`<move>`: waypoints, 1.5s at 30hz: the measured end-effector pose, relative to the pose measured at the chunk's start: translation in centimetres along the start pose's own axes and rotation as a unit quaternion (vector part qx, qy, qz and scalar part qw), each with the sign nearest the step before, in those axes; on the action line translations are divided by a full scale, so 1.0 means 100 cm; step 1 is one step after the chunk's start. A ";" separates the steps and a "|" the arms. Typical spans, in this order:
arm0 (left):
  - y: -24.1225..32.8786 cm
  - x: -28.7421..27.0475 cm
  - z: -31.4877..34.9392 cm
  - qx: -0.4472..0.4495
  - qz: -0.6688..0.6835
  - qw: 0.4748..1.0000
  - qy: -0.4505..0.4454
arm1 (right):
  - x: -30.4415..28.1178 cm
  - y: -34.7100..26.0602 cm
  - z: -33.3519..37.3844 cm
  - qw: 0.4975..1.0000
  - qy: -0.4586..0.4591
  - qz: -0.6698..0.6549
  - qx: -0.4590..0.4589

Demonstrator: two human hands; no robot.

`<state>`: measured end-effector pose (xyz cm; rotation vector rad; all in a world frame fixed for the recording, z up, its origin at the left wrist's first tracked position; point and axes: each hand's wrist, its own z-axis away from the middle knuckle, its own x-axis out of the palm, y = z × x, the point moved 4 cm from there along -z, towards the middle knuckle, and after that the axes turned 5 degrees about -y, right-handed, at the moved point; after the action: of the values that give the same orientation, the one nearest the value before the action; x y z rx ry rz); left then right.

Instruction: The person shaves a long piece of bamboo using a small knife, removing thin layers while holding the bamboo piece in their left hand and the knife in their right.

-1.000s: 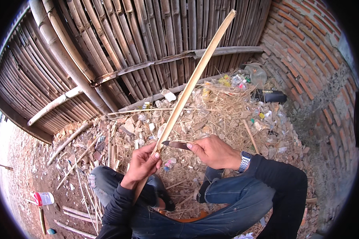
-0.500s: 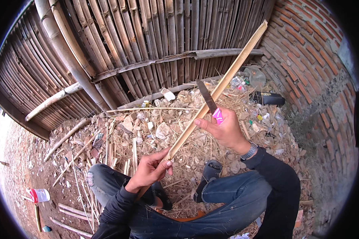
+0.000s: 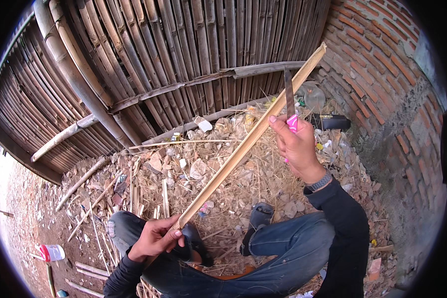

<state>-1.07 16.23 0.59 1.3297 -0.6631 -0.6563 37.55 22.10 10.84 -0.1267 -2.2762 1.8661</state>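
Moved since the earlier frame: the left hand (image 3: 160, 237) is sitting lower and the right hand (image 3: 299, 149) farther off to the upper right; the knife (image 3: 289, 107) is standing nearly upright instead of slanting leftward. Meaning, as judged: a longer stretch of the pale strip (image 3: 233, 160) is now lying between the hands.

Pale strip: slanting from low left to upper right before the seated person, its far end rising toward the brick wall (image 3: 377, 64).

Knife: dark blade pointing up, crossing the strip in view; contact uncertain.

Left hand: fingers closing around the strip's lower part, thumb uppermost; forearm reaching in from lower left.

Right hand: fingers wrapping the knife's pink handle, thumb pressing at the strip; wrist bearing a watch (image 3: 319, 183), forearm rising from lower right.

Surroundings: jeans-clad legs (image 3: 293, 238) bending below; rubble (image 3: 198, 169) spreading beyond; slatted wall (image 3: 193, 49) standing ahead; white-and-red tub (image 3: 55, 252) lying far left.
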 end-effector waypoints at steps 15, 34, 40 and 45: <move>0.032 0.009 -0.023 0.000 -0.166 0.982 -0.092 | 0.028 0.012 0.013 0.996 -0.042 0.084 -0.009; -0.021 0.019 -0.075 0.084 0.033 0.995 0.041 | -0.023 0.014 -0.006 0.876 -0.031 0.478 -0.058; -0.025 0.017 -0.072 0.074 0.017 0.996 0.055 | -0.018 0.018 -0.006 0.874 -0.045 0.481 -0.048; -0.029 0.018 -0.072 0.088 0.021 0.994 0.066 | -0.012 0.028 -0.005 0.880 -0.075 0.467 -0.040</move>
<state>5.42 19.15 -3.00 1.5041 -0.6512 -0.4795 38.68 22.92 8.06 -1.3505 -2.6345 2.1910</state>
